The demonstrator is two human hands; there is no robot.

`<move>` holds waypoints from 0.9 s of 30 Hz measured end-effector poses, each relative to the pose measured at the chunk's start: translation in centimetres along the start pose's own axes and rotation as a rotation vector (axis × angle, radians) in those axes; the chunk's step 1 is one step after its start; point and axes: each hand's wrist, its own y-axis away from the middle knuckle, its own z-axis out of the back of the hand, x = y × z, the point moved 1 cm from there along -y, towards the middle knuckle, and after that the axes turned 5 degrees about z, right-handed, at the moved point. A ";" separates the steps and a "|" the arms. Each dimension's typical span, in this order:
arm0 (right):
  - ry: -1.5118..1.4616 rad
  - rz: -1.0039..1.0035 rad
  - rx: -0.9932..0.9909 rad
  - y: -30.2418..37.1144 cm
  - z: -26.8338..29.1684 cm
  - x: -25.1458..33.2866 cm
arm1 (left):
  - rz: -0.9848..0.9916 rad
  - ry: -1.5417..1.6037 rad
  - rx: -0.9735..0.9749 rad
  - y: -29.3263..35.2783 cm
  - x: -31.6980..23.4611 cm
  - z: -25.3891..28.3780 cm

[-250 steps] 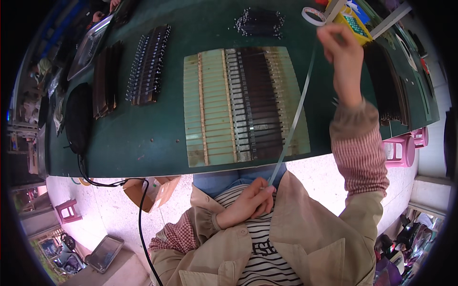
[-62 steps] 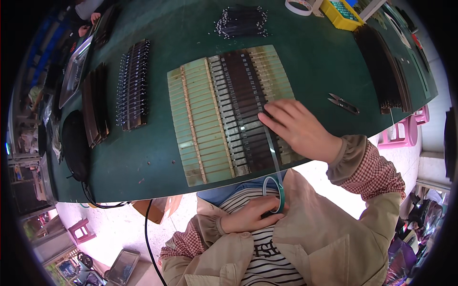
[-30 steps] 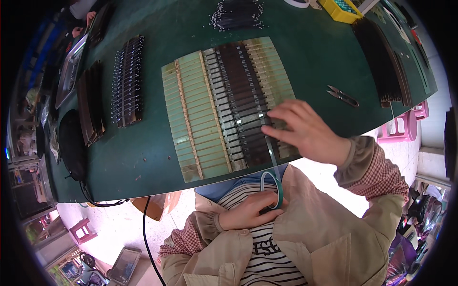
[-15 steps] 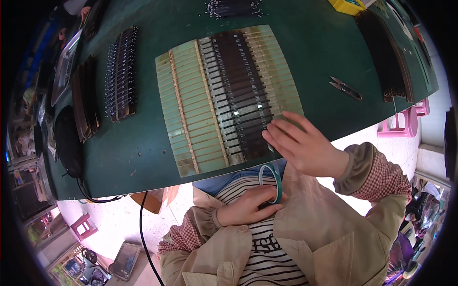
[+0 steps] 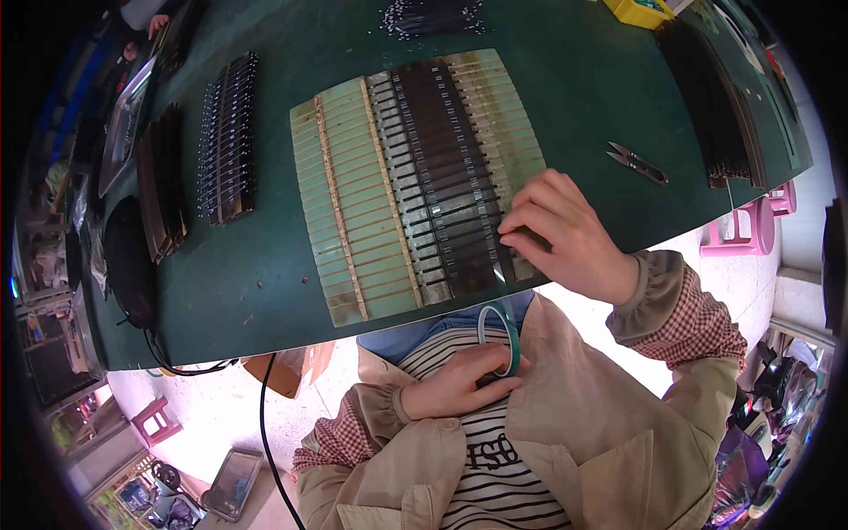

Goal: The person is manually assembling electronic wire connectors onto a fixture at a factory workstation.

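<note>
My left hand (image 5: 459, 382) lies against my striped shirt, its fingers closed around a roll of clear tape (image 5: 514, 340) with a teal ring. From the roll a glossy clear strip seems to run up over the board's near edge. My right hand (image 5: 570, 237) is at the right edge of the dark strips, thumb and index finger pinched together at the tape; the exact contact is hard to see. Under it lies a pale green slotted board (image 5: 344, 194) with a row of dark strips with thin leads (image 5: 450, 177) set crosswise in its slots.
Thread snips (image 5: 638, 164) lie right of the board. Bundles of dark strips stand at the left (image 5: 230, 141) and right (image 5: 707, 97). A black pouch-like object (image 5: 128, 265) with a cable sits at the left edge. A yellow bin (image 5: 640, 12) is at the far right.
My right hand has shifted slightly, its fingers now more bent and drawn together at the edge of the dark strips. My left hand and the tape roll have stayed put.
</note>
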 end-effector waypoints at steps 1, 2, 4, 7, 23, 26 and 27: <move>0.030 0.015 0.009 -0.3 -0.2 -0.1 | -0.010 -0.003 0.000 -0.1 0.0 0.1; 0.056 0.029 0.022 -0.4 -0.4 -0.1 | -0.016 -0.003 -0.003 -0.1 0.0 0.0; 0.081 0.044 0.036 -0.6 -0.5 0.0 | -0.022 -0.002 -0.008 0.0 0.0 -0.1; 0.135 0.061 0.070 -0.7 -0.3 0.3 | -0.041 0.008 -0.005 0.0 0.0 0.0; 0.056 0.096 0.029 1.1 -0.3 0.9 | -0.040 0.012 -0.007 0.0 0.1 0.0; 0.088 0.100 0.042 1.2 -0.5 0.9 | -0.034 0.009 -0.004 0.0 0.0 0.1; 0.105 0.102 0.048 1.2 -0.5 1.0 | -0.032 0.008 -0.002 0.0 -0.1 0.1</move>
